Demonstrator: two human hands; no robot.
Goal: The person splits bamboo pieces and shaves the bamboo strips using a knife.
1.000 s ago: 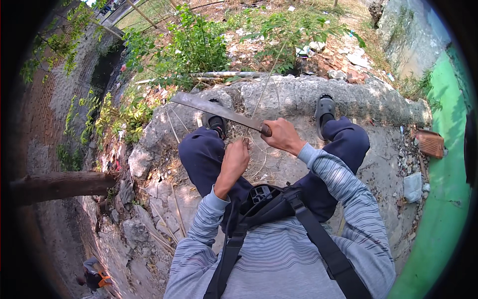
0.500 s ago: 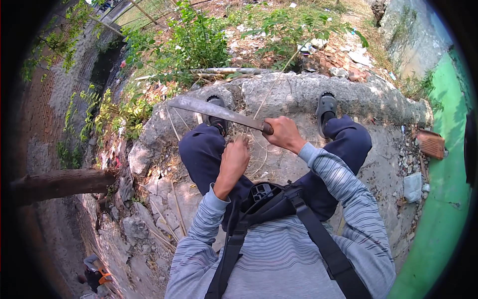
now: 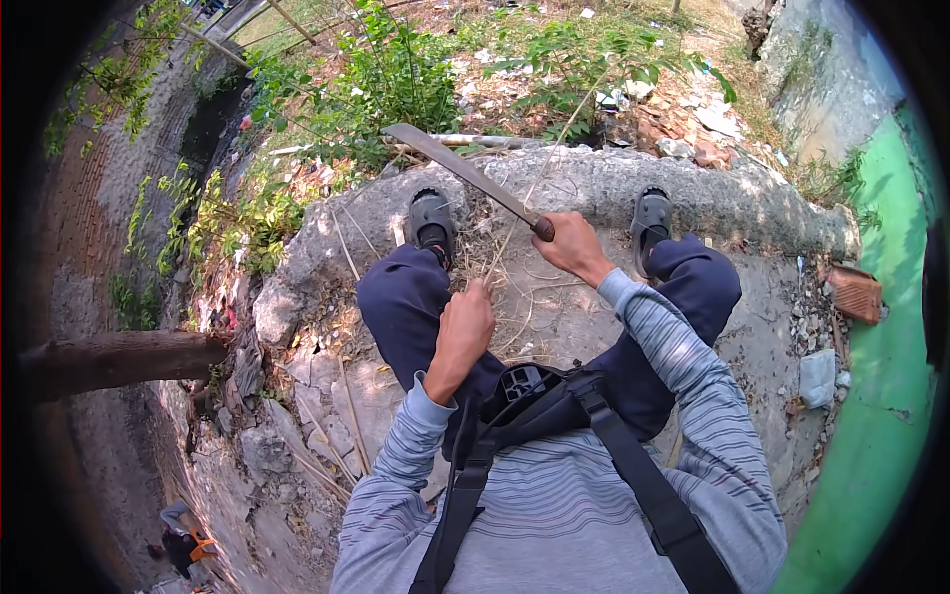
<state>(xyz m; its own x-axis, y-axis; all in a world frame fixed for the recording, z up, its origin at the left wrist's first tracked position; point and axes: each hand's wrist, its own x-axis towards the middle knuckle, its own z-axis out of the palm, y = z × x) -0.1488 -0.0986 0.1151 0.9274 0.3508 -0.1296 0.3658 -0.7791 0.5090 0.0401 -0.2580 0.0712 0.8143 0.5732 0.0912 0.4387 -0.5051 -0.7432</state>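
At frame centre, right hand: gripping a long grey metal machete, tip toward upper left.
Left hand, just below: pinching a thin tan plant strip rising upper right.
Care: best kept taut, edge off the fingers.
Beyond: 2 dark grey clogs.

Cracked grey concrete floor, sun-dappled rough ledge, green wall at right, leafy shrubs beyond.

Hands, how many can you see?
2 clearly: the left hand, at the lower end of a thin pale strip, and the right hand, gripping a big knife. The small person at lower left may have more, but I can't tell.
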